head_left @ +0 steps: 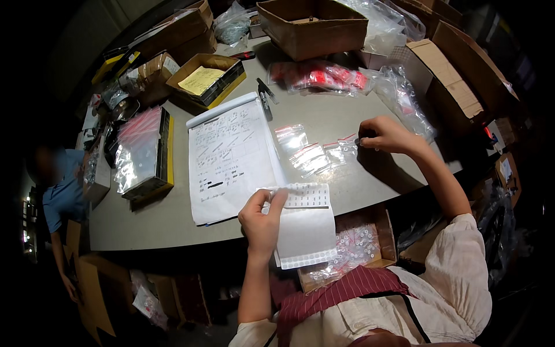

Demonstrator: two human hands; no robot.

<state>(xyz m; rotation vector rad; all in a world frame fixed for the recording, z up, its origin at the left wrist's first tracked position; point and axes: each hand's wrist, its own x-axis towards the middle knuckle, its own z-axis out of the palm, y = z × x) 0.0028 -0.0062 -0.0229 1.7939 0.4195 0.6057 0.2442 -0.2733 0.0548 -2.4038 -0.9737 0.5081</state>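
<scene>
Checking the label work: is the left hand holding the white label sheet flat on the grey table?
No: the left hand holds the white label sheet up off the grey table, past its near edge.

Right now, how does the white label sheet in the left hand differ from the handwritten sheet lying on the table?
The label sheet is held off the table edge by the left hand, gripped at its top; the handwritten sheet lies flat on the table, untouched. The label sheet is smaller, with rows of small labels along its top and bottom edges and a plain middle; the handwritten sheet is larger and covered in dark writing. Both are white paper.
</scene>
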